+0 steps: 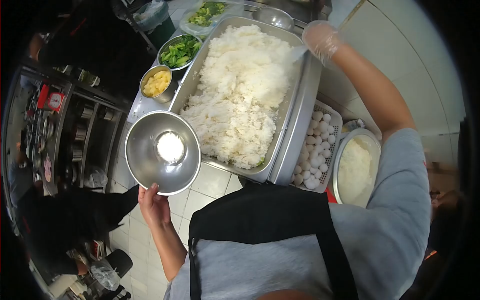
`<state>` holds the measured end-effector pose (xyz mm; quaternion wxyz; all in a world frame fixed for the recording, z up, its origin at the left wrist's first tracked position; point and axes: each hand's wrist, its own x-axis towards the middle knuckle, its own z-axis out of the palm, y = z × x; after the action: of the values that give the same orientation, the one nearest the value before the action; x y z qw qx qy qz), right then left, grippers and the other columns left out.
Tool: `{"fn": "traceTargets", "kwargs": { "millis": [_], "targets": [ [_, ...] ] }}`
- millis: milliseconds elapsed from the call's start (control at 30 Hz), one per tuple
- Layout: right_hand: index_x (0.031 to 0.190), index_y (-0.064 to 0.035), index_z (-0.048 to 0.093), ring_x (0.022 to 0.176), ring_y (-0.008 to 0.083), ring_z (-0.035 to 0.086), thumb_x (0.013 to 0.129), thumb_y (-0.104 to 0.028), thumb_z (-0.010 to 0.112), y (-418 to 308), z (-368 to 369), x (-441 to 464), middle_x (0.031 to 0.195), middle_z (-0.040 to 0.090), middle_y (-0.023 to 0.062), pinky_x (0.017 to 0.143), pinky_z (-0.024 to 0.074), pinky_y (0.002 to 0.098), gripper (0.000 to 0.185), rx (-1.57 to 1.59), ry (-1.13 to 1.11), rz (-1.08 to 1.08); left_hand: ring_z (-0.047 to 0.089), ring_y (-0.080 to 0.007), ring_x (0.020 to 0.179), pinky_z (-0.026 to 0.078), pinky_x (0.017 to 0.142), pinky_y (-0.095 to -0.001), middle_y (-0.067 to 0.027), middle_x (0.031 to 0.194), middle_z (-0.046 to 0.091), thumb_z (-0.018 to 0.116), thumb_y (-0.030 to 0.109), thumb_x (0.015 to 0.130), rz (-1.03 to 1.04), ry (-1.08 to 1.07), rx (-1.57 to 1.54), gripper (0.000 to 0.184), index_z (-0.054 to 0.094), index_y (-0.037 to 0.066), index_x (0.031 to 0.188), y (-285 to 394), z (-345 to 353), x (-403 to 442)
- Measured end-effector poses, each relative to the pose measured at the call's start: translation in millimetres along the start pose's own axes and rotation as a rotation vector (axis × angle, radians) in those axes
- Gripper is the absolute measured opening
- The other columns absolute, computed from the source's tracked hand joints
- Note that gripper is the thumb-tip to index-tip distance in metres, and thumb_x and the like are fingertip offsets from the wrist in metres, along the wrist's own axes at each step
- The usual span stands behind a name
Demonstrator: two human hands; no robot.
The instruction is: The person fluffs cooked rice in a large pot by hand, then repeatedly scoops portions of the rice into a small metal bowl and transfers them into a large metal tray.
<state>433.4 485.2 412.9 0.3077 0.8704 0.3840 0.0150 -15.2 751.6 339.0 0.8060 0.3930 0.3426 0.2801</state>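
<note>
Kitchen: white floor tiles (212, 180), a metal shelf unit (95, 120) at the left with a red scale (51, 100), and a co-worker in dark clothing (75, 220).
Worktop: beside the bare metal surface (139, 106), a deep tray (284, 131) heaped with white rice (245, 85).
Left hand: bare hand (155, 204) clamped on the near rim of a steel bowl (142, 167), thumb over the edge; the bowl is held beside the tray's near left corner, its mouth facing up. A bright patch at its bottom may be glare.
Right hand: gloved hand (320, 41) at the tray's far right side, blurred; a pale flat piece (299, 53) shows between it and the rice, but I cannot tell whether the fingers are closed on it.
Around the tray: yellow chunks (157, 83) and green vegetables (180, 51) in round containers to the left; eggs (315, 155) in a basket (336, 118) to the right.
Handling: the one-sided rim grip probably calls for a firm, level hold.
</note>
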Motion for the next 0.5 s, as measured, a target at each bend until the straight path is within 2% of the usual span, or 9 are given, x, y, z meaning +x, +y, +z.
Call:
{"fn": "traceTargets", "kwargs": {
  "millis": [33, 67, 167, 267, 400, 500],
  "targets": [
    [0.082, -0.0013, 0.066, 0.074, 0.0294, 0.063, 0.074, -0.010, 0.051, -3.8, 6.2, -10.4, 0.078, 0.064, 0.0185, 0.063, 0.0505, 0.0396, 0.019, -0.041, -0.048, -0.013, 0.052, -0.0067, 0.063, 0.044, 0.060, -0.0189, -0.0056, 0.085, 0.059, 0.050, -0.002, 0.077, -0.021, -0.068, -0.019, 0.022, 0.053, -0.001, 0.100, -2.7, -4.0, 4.0],
    [0.078, -0.0001, 0.065, 0.071, 0.0307, 0.063, 0.074, -0.011, 0.050, -17.7, 9.3, -17.4, 0.076, 0.063, 0.0192, 0.063, 0.0501, 0.0408, 0.019, 0.020, -0.024, -0.041, 0.056, -0.0115, 0.074, 0.047, 0.069, -0.0251, -0.0061, 0.087, 0.059, 0.050, 0.000, 0.078, -0.030, -0.092, 0.005, 0.024, 0.053, 0.000, 0.102, -7.1, -4.3, 7.7],
    [0.072, 0.0011, 0.063, 0.070, 0.0321, 0.061, 0.072, -0.012, 0.050, -77.0, 17.8, -21.8, 0.073, 0.061, 0.0198, 0.063, 0.0488, 0.0431, 0.019, 0.303, 0.125, -0.089, 0.057, -0.0149, 0.080, 0.047, 0.074, -0.0306, -0.0057, 0.086, 0.059, 0.050, 0.002, 0.079, -0.023, -0.099, 0.035, 0.025, 0.052, 0.001, 0.104, -13.5, 23.6, 2.1],
    [0.082, 0.0017, 0.062, 0.077, 0.0293, 0.061, 0.074, -0.012, 0.049, -121.1, 32.8, -12.7, 0.083, 0.062, 0.0194, 0.066, 0.0483, 0.0418, 0.020, 0.432, 0.165, -0.144, 0.057, -0.0159, 0.084, 0.047, 0.076, -0.0331, -0.0063, 0.094, 0.057, 0.050, 0.002, 0.078, -0.025, -0.193, 0.021, 0.032, 0.048, 0.002, 0.110, -16.9, 30.0, 0.9],
    [0.088, -0.0016, 0.061, 0.085, 0.0282, 0.058, 0.076, -0.017, 0.050, -78.0, 20.2, -47.7, 0.090, 0.061, 0.0169, 0.073, 0.0459, 0.0415, 0.023, 0.491, 0.174, -0.165, 0.056, -0.0211, 0.094, 0.047, 0.083, -0.0350, -0.0102, 0.105, 0.055, 0.051, 0.004, 0.078, 0.038, -0.274, 0.088, 0.040, 0.043, 0.001, 0.117, -16.6, 49.7, -13.7],
    [0.092, -0.0041, 0.061, 0.091, 0.0274, 0.056, 0.077, -0.022, 0.050, -4.5, 14.9, -131.3, 0.095, 0.060, 0.0151, 0.078, 0.0441, 0.0413, 0.025, 0.472, 0.203, -0.136, 0.054, -0.0225, 0.103, 0.044, 0.088, -0.0362, -0.0120, 0.113, 0.054, 0.051, 0.008, 0.080, -0.007, -0.323, 0.082, 0.040, 0.043, 0.000, 0.118, -24.2, 56.0, -20.9]
  ]
}}
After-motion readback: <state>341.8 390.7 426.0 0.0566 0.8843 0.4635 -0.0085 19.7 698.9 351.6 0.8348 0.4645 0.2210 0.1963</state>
